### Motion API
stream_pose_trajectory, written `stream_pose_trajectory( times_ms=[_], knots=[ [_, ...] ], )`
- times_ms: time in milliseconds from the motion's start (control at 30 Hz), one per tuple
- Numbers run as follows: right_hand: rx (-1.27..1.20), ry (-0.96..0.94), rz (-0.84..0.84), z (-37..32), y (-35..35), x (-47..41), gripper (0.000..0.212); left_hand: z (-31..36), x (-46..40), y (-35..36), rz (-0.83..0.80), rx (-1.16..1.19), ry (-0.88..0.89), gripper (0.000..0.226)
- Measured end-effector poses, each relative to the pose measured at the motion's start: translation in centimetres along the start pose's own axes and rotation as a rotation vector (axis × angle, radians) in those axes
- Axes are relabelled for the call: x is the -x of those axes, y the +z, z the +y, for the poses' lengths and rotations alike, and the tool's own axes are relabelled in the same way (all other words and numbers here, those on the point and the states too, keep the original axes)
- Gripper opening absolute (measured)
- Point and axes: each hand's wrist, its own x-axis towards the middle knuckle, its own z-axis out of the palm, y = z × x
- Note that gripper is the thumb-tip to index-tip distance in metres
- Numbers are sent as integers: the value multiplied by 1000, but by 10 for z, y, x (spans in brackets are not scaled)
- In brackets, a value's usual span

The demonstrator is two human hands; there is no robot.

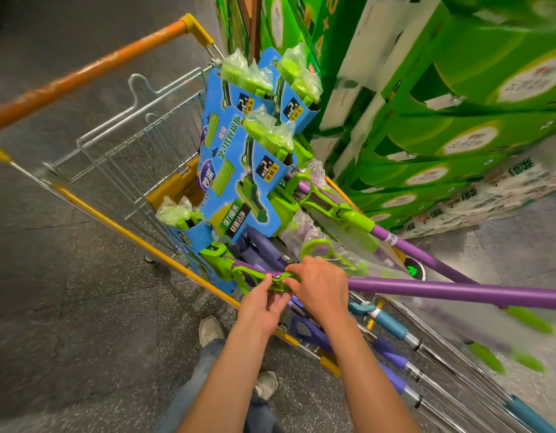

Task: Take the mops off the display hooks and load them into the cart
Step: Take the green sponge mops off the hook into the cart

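Speckled grey floor [83,307] at 9 o'clock; wire cart [120,157] with orange handle [92,70] at 11 o'clock, loaded with boxed mops [239,170]; centre, left hand [261,307] and right hand [320,285], fingers curled around the green lever of a purple-handled mop [458,290] lying across the cart rim; green cartons [458,104] stacked at 2 o'clock.

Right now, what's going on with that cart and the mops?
A person stands at the shopping cart, both hands on one purple-handled mop. The left hand and right hand grip its green lever part above the cart's yellow rim. Several mops with blue card sleeves already stand head-up in the basket, handles jutting out over the side. Green boxes are stacked beside it.
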Motion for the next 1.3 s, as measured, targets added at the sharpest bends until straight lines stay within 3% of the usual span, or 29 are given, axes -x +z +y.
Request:
stream_pose_trajectory(
  times_ms=[167,500,600,733,867,1067,1300],
  knots=[
    [32,-44,15,-4,-13,-5,37,6,6,3,-32,49,-4,25],
    [5,-67,-142,5,-25,-13,34,5,16,15,-59,136,-7,38],
    [-49,55,-160,12,-32,-11,34,8,17,13,-65,124,-20,43],
    [65,129,-197,15,-37,-9,47,2,23,10,-60,143,23,35],
    [53,136,-154,8,-40,-11,39,1,28,5,-109,140,74,34],
    [116,84,-89,2,-45,-6,43,-3,32,5,-127,302,42,43],
    [174,65,20,0,-78,0,42,7,56,21,-154,298,102,40]
  ],
)
